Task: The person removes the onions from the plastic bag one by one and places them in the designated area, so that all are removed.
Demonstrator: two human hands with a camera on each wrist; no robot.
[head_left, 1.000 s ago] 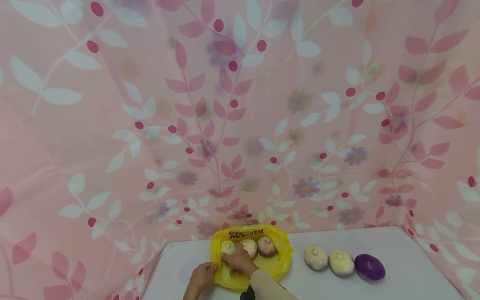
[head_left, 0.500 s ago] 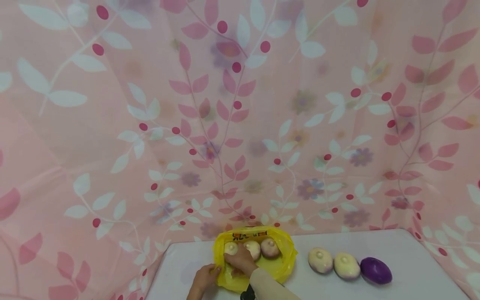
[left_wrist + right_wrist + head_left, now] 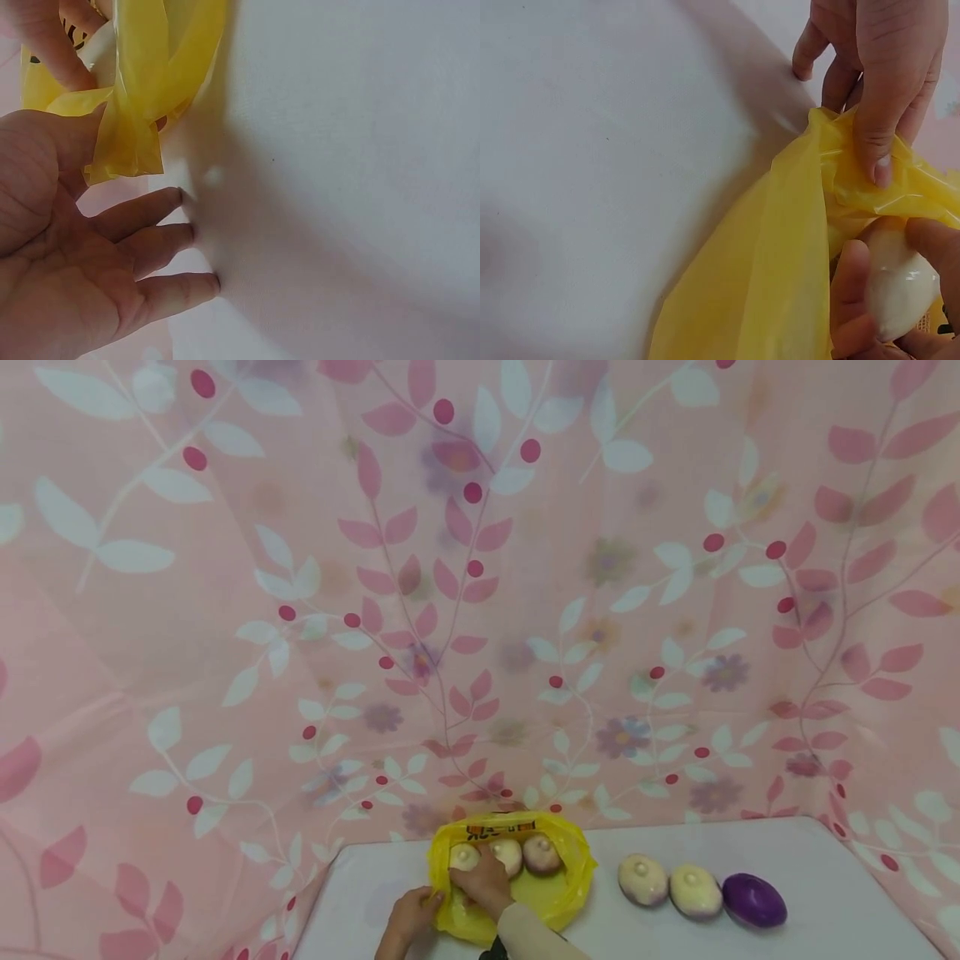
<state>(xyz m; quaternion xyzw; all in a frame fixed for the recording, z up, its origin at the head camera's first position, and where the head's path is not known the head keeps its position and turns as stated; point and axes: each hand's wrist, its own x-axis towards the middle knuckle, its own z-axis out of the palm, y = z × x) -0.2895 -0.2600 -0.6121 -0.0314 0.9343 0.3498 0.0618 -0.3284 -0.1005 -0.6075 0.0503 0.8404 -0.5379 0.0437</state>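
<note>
A yellow plastic bag (image 3: 551, 907) lies open on the white table, with several pale, purple-tinged round items in it, one of them at the back right (image 3: 542, 854). My left hand (image 3: 408, 917) pinches the bag's left rim between thumb and index finger; in the left wrist view its other fingers (image 3: 169, 296) are spread, tips on the tabletop. Inside the bag, my right hand (image 3: 483, 882) has its thumb and fingers round the leftmost pale item (image 3: 464, 857), which the right wrist view shows as a smooth whitish piece (image 3: 900, 289) between the fingers.
Right of the bag, two pale round items (image 3: 642, 879) (image 3: 695, 891) and a glossy purple one (image 3: 754, 900) stand in a row on the white table (image 3: 840, 902). A pink floral cloth (image 3: 510, 610) hangs behind the table.
The head view has shifted slightly, moving the whole scene a little to the right in the picture. Both hands keep nearly the same places at the bag.
</note>
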